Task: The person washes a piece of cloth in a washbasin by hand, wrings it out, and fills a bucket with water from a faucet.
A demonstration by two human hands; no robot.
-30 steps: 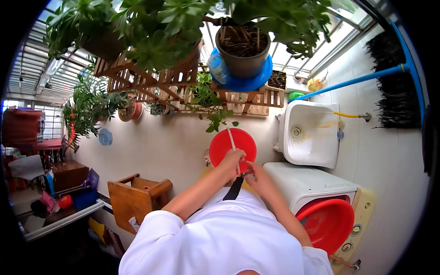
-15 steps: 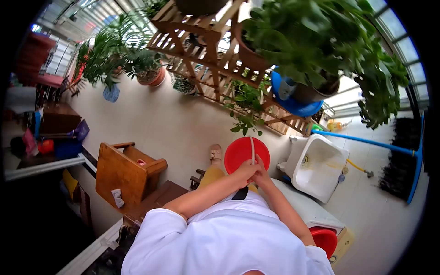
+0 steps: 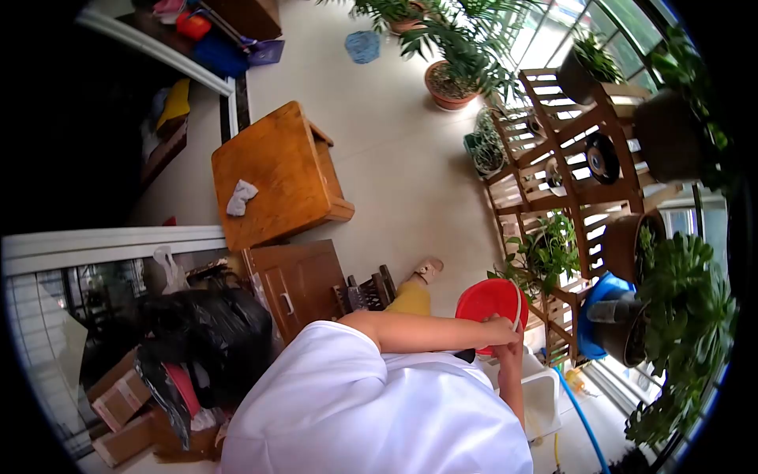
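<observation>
A red basin is in front of my body, at the right of the view, with its pale handle running across it. My left hand is closed round the lower end of this handle at the basin's near rim. Right beside it, partly behind it, is my right hand, its fingers pressed together at the same spot; what it grips is hidden. The basin hangs beside the leafy plant on the wooden shelf.
A wooden plant rack with potted plants stands on the right. Left of my leg are a wooden stool, a brown cabinet and black bags. A white sink and blue pole are at the lower right.
The view has turned left, so stool, cabinet and bags show larger and the sink is mostly out of view. My right hand has come up against my left; the red basin has moved with me.
</observation>
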